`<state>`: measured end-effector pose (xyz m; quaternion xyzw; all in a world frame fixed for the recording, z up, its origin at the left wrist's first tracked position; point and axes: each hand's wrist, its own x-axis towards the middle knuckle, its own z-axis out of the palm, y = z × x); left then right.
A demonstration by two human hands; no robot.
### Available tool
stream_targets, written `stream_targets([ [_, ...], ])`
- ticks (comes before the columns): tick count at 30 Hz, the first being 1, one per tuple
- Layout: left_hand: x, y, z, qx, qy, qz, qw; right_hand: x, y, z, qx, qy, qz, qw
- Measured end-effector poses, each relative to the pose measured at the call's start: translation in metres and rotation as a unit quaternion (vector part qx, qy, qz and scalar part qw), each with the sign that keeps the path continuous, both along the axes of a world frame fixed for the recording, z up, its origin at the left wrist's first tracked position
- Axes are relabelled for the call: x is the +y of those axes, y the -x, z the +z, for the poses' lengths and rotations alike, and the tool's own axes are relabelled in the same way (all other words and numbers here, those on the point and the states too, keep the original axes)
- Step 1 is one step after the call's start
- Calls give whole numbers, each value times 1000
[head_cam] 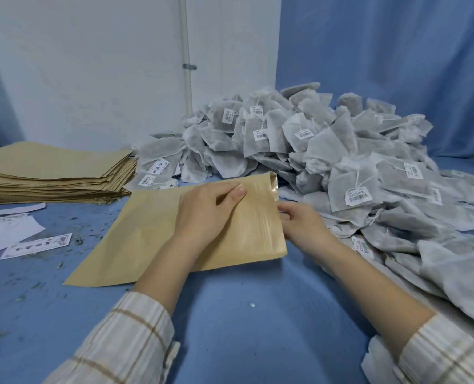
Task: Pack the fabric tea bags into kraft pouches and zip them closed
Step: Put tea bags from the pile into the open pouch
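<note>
A kraft pouch point(147, 231) lies flat on the blue cloth in the middle, its zip mouth pointing right toward the tea bags. My left hand point(202, 214) rests on top of the pouch near the zip strip, thumb curled over the paper and gripping it. My right hand point(302, 225) is at the pouch's open right edge, fingers curled and pinching the mouth. A big heap of white fabric tea bags point(327, 151) with strings and barcode tags fills the right and back of the table.
A stack of flat kraft pouches point(50, 173) sits at the left. Loose paper labels point(36, 245) and tea crumbs lie on the blue cloth point(244, 314) at the far left. More tea bags point(452, 273) spread along the right edge. A white wall and pipe stand behind.
</note>
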<state>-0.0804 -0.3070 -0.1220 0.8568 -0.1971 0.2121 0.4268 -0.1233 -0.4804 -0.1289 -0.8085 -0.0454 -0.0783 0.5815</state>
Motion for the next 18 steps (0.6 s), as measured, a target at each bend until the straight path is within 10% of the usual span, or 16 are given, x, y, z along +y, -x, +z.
stream_targets([
  [6, -20, 11, -7, 43, -79, -71, 993, 6, 9, 7, 217, 295, 91, 926],
  [11, -14, 9, -10, 56, -134, -22, 989, -13, 15, 21, 24, 482, 8, 876],
  [15, -11, 12, -9, 72, -139, -19, 987, -50, 22, 26, 133, 652, -57, 745],
  [18, -14, 21, -9, 62, -138, -25, 988, -51, 32, 18, 132, 673, -88, 722],
])
